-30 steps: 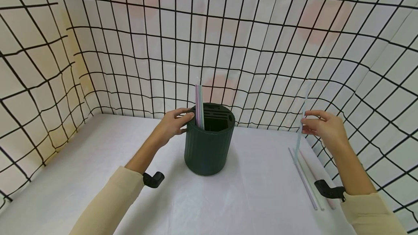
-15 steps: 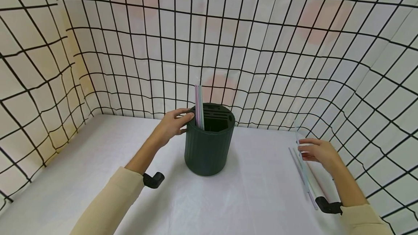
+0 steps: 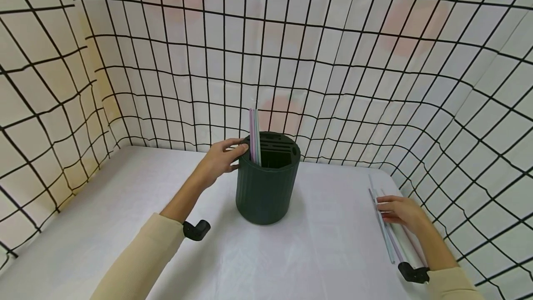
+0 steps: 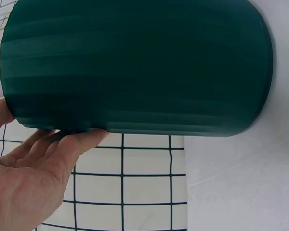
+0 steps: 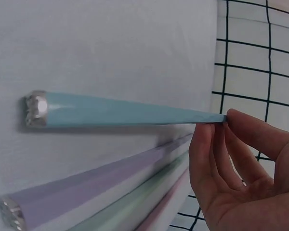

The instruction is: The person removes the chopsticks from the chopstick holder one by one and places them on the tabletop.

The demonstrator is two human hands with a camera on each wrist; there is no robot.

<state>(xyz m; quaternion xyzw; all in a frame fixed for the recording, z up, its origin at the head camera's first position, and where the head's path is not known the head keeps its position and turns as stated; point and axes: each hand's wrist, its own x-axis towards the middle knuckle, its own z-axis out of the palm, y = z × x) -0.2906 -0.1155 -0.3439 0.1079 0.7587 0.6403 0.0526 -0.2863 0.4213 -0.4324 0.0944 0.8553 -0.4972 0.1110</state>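
Observation:
A dark green utensil holder (image 3: 266, 196) stands upright on the table, its top divided into a large opening and several narrow slots. Pink and pale green chopsticks (image 3: 252, 135) lean in its left side. My left hand (image 3: 217, 160) grips the holder's upper left edge, thumb near the rim and fingers along the outer wall (image 4: 91, 115). Far right, my right hand (image 3: 401, 211) pinches a light blue chopstick (image 5: 111, 110) by its thin end; the silver-tipped end is low by the tabletop. Purple (image 5: 86, 192), green (image 5: 135, 202) and pink (image 5: 166, 209) chopsticks lie beside it.
A black wire grid (image 3: 258, 78) closes off the back and both sides of the white table (image 3: 291, 263). Its right panel runs close beside my right hand. Each wrist carries a small black camera mount (image 3: 196, 229).
My right hand has come down and nearer, bringing the light blue chopstick from steeply tilted to nearly flat, left of the other chopsticks. My left hand and the holder have stayed put.

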